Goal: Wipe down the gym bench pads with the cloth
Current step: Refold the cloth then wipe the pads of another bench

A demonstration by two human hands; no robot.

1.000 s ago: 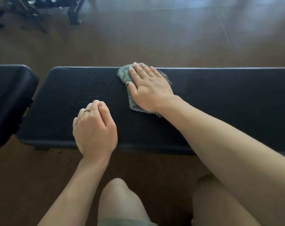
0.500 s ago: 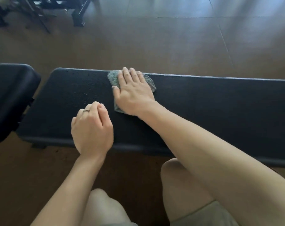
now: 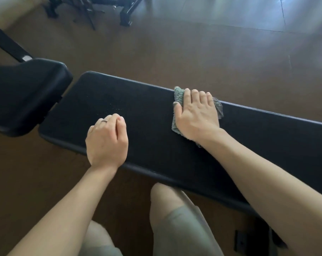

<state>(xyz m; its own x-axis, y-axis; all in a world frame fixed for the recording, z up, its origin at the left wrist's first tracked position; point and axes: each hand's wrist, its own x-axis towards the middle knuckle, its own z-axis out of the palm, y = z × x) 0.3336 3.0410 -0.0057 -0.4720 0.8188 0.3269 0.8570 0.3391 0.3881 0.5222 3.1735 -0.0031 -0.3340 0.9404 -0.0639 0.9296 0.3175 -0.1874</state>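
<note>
Right hand (image 3: 197, 117) pressed cloth (image 3: 177, 97) flat-fingered on long pad (image 3: 156, 126); left hand (image 3: 107, 139) curled, seemingly empty. Droplets (image 3: 114, 107) risked being missed.

Two pads: a long one (image 3: 156, 137) across the middle, a short one (image 3: 23, 93) at the left edge. One cloth (image 3: 178, 97) at the long pad's far edge. Two hands, left (image 3: 107, 141) and right (image 3: 197, 115). One ring (image 3: 104, 120).
</note>
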